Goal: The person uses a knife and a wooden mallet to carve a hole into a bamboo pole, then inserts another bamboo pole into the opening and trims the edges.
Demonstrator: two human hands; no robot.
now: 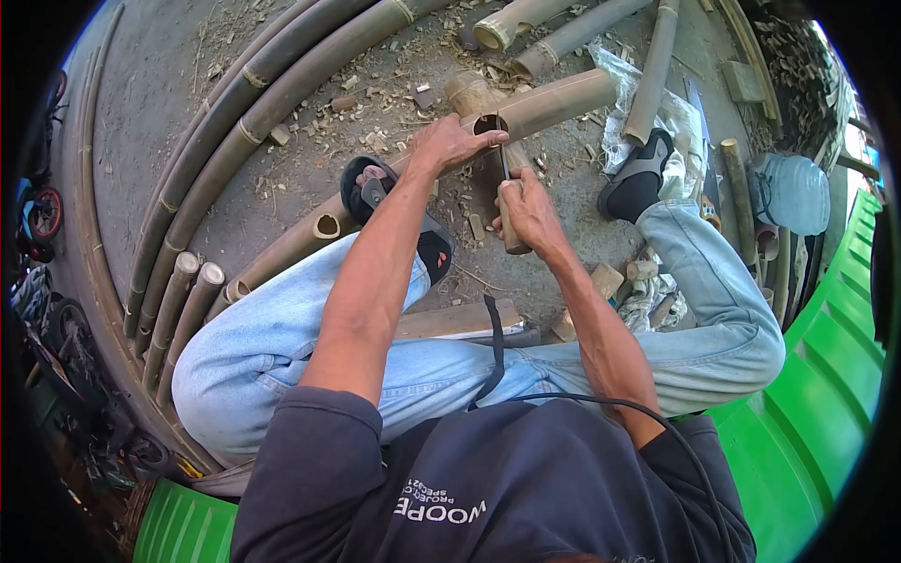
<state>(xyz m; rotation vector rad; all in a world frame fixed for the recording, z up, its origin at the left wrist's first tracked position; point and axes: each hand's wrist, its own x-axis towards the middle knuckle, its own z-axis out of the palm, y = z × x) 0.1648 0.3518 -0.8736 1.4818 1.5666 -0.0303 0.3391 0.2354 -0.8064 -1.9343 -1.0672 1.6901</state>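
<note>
A thick bamboo pole [563,100] lies slantwise across the ground in front of me, with a dark hole cut in its upper side. My left hand [449,146] grips the pole just left of the hole, its thumb reaching toward the opening and its other fingers partly hidden. In my right hand [530,214] is a wooden-handled knife [512,235], the fingers closed around its handle. Its narrow blade points away from me, with the tip at the hole. A short bamboo piece [469,92] lies beneath the pole, partly covered by it.
Long curved bamboo poles [282,103] run along the left, with cut bamboo ends [202,277] near my knee. More bamboo [652,80] lies ahead among wood chips. A saw [702,141], white sacking [690,122] and a clear water jug [791,192] are at right. My sandalled feet flank the work.
</note>
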